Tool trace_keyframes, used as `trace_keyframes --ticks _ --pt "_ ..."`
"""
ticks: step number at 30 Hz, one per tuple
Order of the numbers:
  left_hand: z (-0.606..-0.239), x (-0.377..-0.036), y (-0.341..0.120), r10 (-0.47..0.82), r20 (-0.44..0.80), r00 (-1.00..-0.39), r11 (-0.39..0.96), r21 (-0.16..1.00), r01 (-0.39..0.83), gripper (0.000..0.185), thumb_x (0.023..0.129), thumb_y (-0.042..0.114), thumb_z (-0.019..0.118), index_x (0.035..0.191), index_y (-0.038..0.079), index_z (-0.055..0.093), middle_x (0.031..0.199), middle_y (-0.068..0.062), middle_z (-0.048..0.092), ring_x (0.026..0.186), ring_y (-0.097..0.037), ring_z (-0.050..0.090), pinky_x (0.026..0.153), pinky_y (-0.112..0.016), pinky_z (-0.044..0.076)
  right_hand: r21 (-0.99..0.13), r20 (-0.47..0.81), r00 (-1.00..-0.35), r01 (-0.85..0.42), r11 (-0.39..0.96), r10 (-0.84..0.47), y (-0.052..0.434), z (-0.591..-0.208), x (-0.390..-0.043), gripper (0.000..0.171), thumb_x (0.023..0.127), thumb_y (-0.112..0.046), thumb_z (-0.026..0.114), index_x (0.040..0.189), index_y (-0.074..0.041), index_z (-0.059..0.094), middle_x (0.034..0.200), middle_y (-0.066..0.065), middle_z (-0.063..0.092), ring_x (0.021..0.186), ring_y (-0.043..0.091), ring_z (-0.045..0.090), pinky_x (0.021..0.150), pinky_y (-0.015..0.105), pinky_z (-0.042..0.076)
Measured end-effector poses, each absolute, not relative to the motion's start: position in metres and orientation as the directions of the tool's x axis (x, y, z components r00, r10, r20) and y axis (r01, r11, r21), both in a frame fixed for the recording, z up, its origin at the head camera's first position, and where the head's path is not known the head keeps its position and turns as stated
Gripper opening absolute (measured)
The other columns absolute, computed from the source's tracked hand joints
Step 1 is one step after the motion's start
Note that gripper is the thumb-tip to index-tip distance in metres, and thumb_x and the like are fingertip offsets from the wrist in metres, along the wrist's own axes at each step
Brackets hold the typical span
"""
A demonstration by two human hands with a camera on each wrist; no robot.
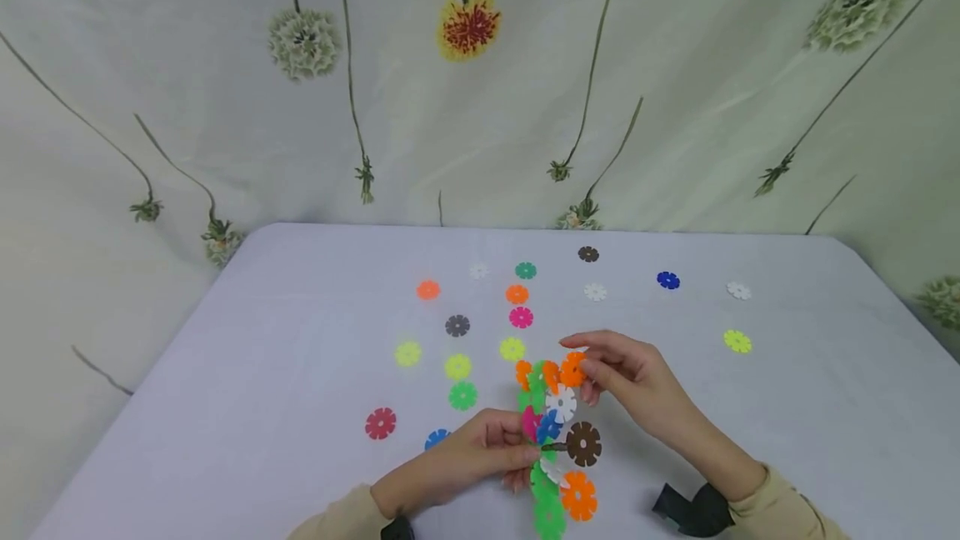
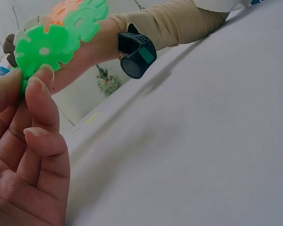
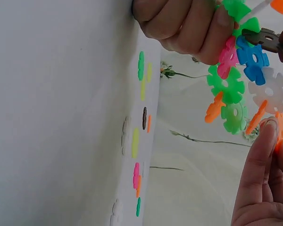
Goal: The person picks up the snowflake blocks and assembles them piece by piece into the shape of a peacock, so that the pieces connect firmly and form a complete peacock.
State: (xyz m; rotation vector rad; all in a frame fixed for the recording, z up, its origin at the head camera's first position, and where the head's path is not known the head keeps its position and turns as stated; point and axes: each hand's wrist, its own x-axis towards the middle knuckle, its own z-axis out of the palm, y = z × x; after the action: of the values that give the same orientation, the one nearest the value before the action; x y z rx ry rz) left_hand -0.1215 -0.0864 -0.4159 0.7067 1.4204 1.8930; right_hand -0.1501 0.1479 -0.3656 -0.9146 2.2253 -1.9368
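Observation:
A chain of interlocked plastic snowflake discs (image 1: 553,440), in green, orange, white, pink, blue and brown, hangs just above the white table (image 1: 262,407). My left hand (image 1: 480,452) grips the chain near its pink and blue middle (image 3: 236,56). At the chain's far end my right hand (image 1: 600,369) pinches an orange disc (image 1: 573,370), whose edge shows between my fingertips (image 3: 269,136). In the left wrist view a green disc (image 2: 42,49) sits against my left fingertips (image 2: 40,77).
Loose discs lie scattered over the table: a red one (image 1: 380,423), green (image 1: 462,395), yellow (image 1: 737,341), dark blue (image 1: 667,280), white (image 1: 595,292), brown (image 1: 588,253). A flower-print curtain (image 1: 480,90) hangs behind. The table's right and left parts are bare.

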Motion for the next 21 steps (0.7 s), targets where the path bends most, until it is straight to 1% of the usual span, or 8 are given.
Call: trace_keyframes --ticks 4,8,15,21 --pt "-0.4128 -0.1224 -0.0864 0.772 -0.016 -0.636 -0.160 0.962 -0.219 0.032 0.097 0.011 0.050 0.102 -0.020 0.045 0.073 0.002 0.058 0.060 -0.006 0.050 0.059 -0.017 0.044 -0.910 0.366 -0.822 -0.413 0.014 -0.437 0.1493 -0.3652 -0.1510 0.015 0.093 0.004 0.052 0.107 0.004 0.055 0.078 0.010 0.061 0.059 0.020 0.057 0.056 0.031 0.054" --pt "-0.4112 -0.1212 -0.0876 0.779 -0.047 -0.625 -0.144 0.957 -0.252 0.033 0.098 0.012 0.049 0.107 -0.019 0.045 0.074 0.002 0.059 0.061 -0.007 0.050 0.060 -0.017 0.045 -0.894 0.405 -0.806 -0.449 0.000 -0.432 0.1503 -0.3664 -0.1498 0.015 0.092 0.008 0.051 0.104 0.004 0.058 0.078 0.009 0.061 0.057 0.019 0.057 0.054 0.032 0.053" --pt "-0.4131 -0.1196 -0.0881 0.780 -0.043 -0.625 -0.162 0.950 -0.267 0.035 0.098 0.012 0.048 0.107 -0.021 0.044 0.073 0.003 0.059 0.060 -0.006 0.050 0.058 -0.016 0.044 -0.887 0.418 -0.793 -0.462 -0.009 -0.444 0.1508 -0.3668 -0.1472 0.017 0.092 0.008 0.052 0.106 0.002 0.059 0.081 0.009 0.061 0.062 0.020 0.058 0.058 0.030 0.054" --pt "-0.4138 -0.1219 -0.0881 0.788 -0.032 -0.615 -0.184 0.941 -0.285 0.036 0.098 0.013 0.048 0.107 -0.021 0.042 0.076 0.003 0.061 0.061 -0.007 0.051 0.059 -0.017 0.046 -0.860 0.476 -0.725 -0.503 -0.089 -0.499 0.1519 -0.3664 -0.1505 0.021 0.090 0.015 0.049 0.108 0.007 0.056 0.079 0.011 0.061 0.064 0.020 0.058 0.059 0.030 0.053"
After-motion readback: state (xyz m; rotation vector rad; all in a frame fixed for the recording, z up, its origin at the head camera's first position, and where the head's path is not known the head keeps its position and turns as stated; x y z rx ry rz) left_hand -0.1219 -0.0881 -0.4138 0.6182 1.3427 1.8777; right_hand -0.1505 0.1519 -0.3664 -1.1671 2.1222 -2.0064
